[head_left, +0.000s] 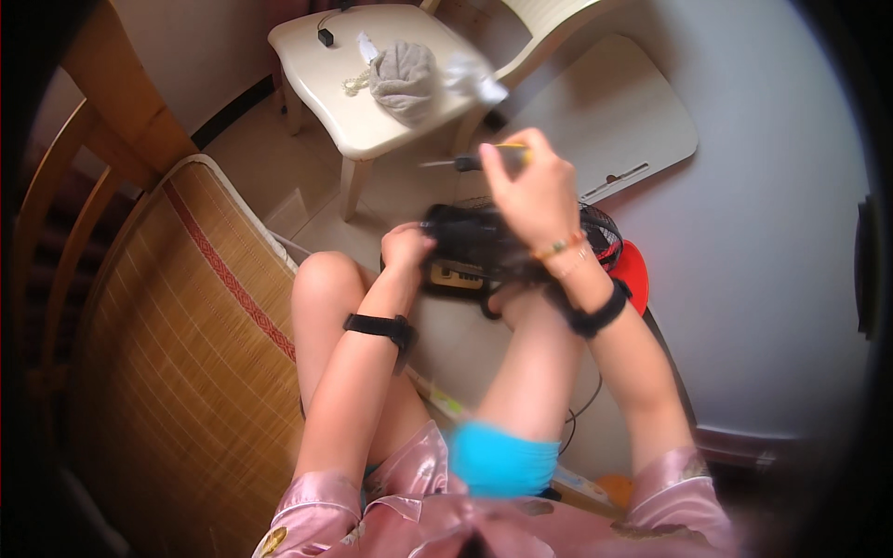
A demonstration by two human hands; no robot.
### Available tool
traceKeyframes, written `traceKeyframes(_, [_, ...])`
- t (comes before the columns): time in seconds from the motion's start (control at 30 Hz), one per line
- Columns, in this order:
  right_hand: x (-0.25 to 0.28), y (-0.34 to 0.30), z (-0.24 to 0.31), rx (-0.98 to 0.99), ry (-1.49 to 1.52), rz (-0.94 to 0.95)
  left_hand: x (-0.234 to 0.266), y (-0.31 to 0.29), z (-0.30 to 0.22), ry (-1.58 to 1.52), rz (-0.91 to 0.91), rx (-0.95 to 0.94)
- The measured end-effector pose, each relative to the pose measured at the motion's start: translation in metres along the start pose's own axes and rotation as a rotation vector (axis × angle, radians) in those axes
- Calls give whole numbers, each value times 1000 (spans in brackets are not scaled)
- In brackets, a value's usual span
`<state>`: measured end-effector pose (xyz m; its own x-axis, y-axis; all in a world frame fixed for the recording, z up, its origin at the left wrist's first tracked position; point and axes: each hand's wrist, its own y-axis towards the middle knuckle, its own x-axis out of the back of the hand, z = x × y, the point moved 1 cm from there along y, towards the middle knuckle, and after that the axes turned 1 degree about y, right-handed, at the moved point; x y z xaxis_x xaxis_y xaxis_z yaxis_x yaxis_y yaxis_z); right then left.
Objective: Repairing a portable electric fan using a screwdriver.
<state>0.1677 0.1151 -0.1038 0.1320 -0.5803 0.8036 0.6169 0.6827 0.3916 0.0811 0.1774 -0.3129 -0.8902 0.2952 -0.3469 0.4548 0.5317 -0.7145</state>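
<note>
My right hand (538,191) is raised and closed round a screwdriver (467,163) with a black and yellow handle. Its thin metal shaft points to the left. Lower and to the left, my left hand (407,245) grips the end of a black object (470,237), smeared by motion, so its kind is unclear. This object is held above the floor in front of my knees, with the screwdriver tip apart from it. Beneath it shows part of a yellowish and black case (458,277). Behind my right wrist a round black wire guard (603,231) is partly hidden.
Ahead stands a cream chair (321,70) bearing a grey cloth bundle (403,79), crumpled white tissue (474,79) and a small black plug (325,37). A folded white board (614,112) leans at the wall. A red round thing (634,274) lies right; a mat-covered bed (195,344) is left.
</note>
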Motion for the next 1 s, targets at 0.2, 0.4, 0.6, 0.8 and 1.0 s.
traceKeyframes(0.2, [28,-44,-22,-157,425,-93,7,20,9,137,31,44])
traceKeyframes(0.4, [63,-82,-86,-100,533,-402,-7,17,11,322,97,12])
traceKeyframes(0.6, [107,-110,-156,-499,922,-744,3,14,2,606,26,-314])
traceKeyframes(0.8, [112,-122,-240,-704,1760,-606,-7,-28,-12,1067,221,-1014])
traceKeyframes(1.0, [72,-138,-289,-703,1675,-687,-50,-98,-45,1123,447,-959])
